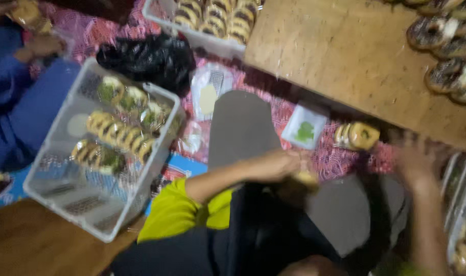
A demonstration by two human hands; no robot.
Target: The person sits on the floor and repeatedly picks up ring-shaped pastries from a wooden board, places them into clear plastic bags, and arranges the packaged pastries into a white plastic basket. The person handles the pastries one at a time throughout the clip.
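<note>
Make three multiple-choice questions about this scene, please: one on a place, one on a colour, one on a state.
1. Where are the chocolate-topped doughnuts?
A. on the wooden board
B. in the black bag
C. on the blue sleeve

2. What colour is the sleeve on the left arm?
A. red
B. yellow-green
C. white

3. The clear crate on the left is:
A. upside down
B. partly filled
C. stacked full

Answers:
1 A, they lie on the board's right edge.
2 B, bright yellow-green above the left hand.
3 B, doughnut rows fill only its far half.
</note>
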